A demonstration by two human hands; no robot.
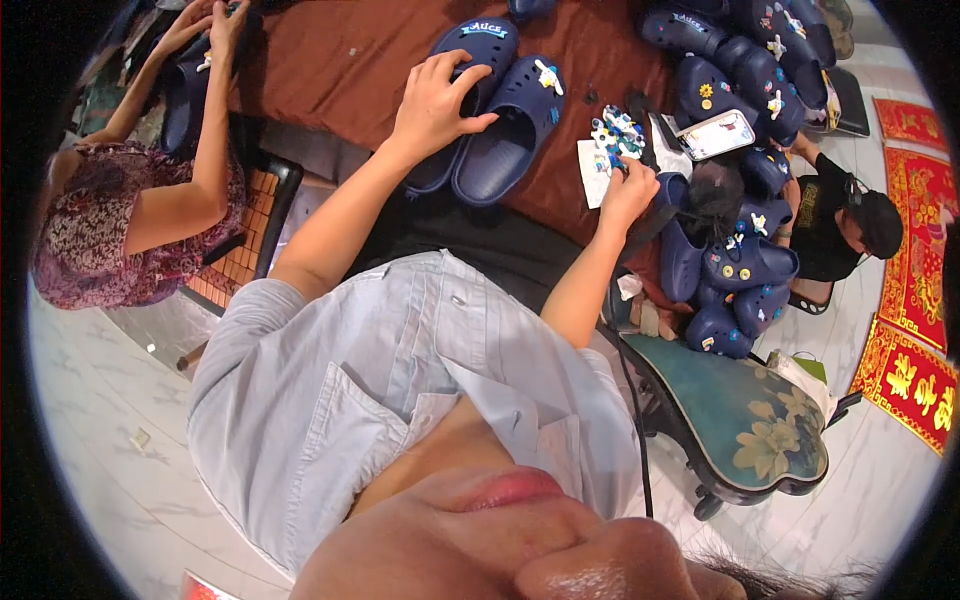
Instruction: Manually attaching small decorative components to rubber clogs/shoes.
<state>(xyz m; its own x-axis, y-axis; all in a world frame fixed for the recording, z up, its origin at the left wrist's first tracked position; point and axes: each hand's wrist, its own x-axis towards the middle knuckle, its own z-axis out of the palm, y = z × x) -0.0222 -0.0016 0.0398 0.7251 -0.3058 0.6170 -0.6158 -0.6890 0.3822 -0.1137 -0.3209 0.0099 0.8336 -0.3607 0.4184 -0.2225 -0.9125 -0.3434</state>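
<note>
A pair of navy clogs lies on the brown cloth in front of me. The left clog (487, 42) bears a light-blue name charm on its toe; the right clog (510, 130) has a white figure charm (548, 77). My left hand (440, 105) is over the left clog, its fingers spread and holding nothing visible. Further right, several small blue, white and green shoe charms (617, 130) are heaped on a white paper (592, 170). At the heap's near edge my right hand (632, 190) pinches a small dark-blue charm, partly hidden by the fingertips.
Many decorated navy clogs (745, 260) are piled at my right, with a lit phone (716, 135) lying among them. One person (150, 200) works at the left; another (850, 215) in black sits beyond the pile. A green floral chair (720, 400) stands near my right side.
</note>
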